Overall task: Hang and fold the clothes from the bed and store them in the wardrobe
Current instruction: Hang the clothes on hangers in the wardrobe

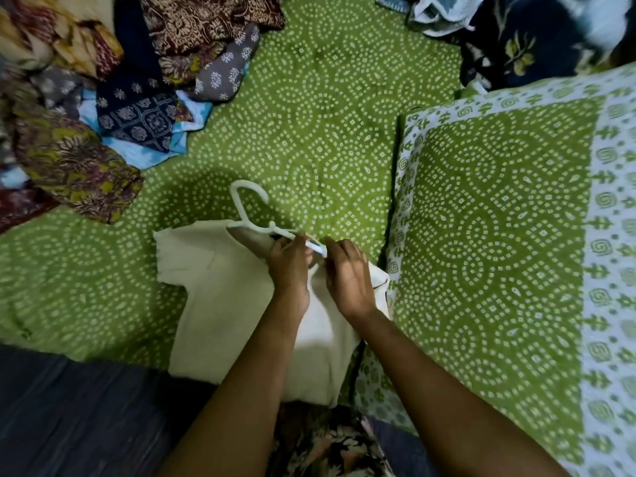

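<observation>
Forearms (pixel 254 373) reach from the near edge to the cream top (pixel 220 297) on the green bedsheet (pixel 309 115), left hand (pixel 290 270) pinching an arm of the white hanger (pixel 245 215), right hand (pixel 347 275) gripping the shoulder cloth, which should, I reckon, slide over that tip without stretching the neckline.

Plain cream: top (pixel 220 297) under left hand (pixel 290 270). White: hanger (pixel 256 228) at its fingertips. Green with white dotted rings: bedsheet (pixel 327 115) beyond. Same green, white-bordered: pillow (pixel 499 235) beside right hand (pixel 349 280). Maroon, navy, grey prints: clothes pile (pixel 103 80) up-left.
</observation>
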`<state>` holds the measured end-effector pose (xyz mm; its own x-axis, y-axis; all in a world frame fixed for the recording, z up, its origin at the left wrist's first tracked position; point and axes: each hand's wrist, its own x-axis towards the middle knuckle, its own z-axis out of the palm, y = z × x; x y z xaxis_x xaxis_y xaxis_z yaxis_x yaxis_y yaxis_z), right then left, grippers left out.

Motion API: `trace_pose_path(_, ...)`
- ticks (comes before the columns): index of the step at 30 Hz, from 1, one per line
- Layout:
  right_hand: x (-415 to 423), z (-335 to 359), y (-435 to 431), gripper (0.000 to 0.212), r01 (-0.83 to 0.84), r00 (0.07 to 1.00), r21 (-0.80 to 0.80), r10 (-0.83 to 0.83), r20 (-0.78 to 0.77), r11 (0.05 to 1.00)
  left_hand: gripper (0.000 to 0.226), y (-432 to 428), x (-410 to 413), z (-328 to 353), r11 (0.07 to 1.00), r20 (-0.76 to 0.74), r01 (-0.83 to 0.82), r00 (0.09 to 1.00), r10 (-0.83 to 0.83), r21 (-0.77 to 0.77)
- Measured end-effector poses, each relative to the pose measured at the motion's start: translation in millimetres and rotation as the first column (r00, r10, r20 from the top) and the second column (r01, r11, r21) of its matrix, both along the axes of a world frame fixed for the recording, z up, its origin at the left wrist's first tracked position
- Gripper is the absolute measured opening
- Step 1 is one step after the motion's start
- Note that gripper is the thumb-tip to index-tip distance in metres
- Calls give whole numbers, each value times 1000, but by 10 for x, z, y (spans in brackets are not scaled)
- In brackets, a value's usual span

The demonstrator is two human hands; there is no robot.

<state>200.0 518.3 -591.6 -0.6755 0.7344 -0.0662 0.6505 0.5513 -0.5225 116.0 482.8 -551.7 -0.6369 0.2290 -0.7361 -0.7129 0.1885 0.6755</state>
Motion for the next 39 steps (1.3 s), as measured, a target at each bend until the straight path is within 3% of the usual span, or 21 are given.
trace_pose_path(3, 112, 184, -165, 42, -93, 995, 64, 95, -32, 994, 15, -213, 58, 224, 991, -20, -100, 995, 103, 92)
trace_pose_path(9, 223, 699, -521, 38, -185, 980, 294, 197, -10, 938, 5, -626, 221, 736, 956, 5, -244, 969, 247, 163)
trace_pose_path(16, 257, 1475, -830, 37, -242, 950, 337, 293, -107, 910, 23, -1054, 262, 1426, 930, -62, -282, 951, 304, 237)
trace_pose_path(23, 136, 2336, -1021, 22, -333, 879, 339, 420, -227, 880, 4, -1362, 224, 2267, 842, -112, -409, 875, 471, 351)
trace_pose_path(27, -4, 2752, -1147, 21, -455, 780, 400, 572, -252, 796, 16, -1643, 217, 2684, 761, -137, -507, 789, 599, 405)
trace_pose_path(31, -103, 3069, -1332, 27, -559, 657, 432, 696, -291, 708, 8, -1977, 325, 3022, 658, -178, -606, 660, 729, 446)
trace_pose_path(36, 19, 3528, -1617, 27, -676, 419, 478, 827, -376, 560, 17, -2330, 675, 3409, 509, -263, -675, 439, 859, 535)
trace_pose_path(39, 293, 3769, -1773, 28, -735, 280, 465, 845, -455, 494, 5, -2505, 1126, 3674, 442, -331, -701, 299, 895, 561)
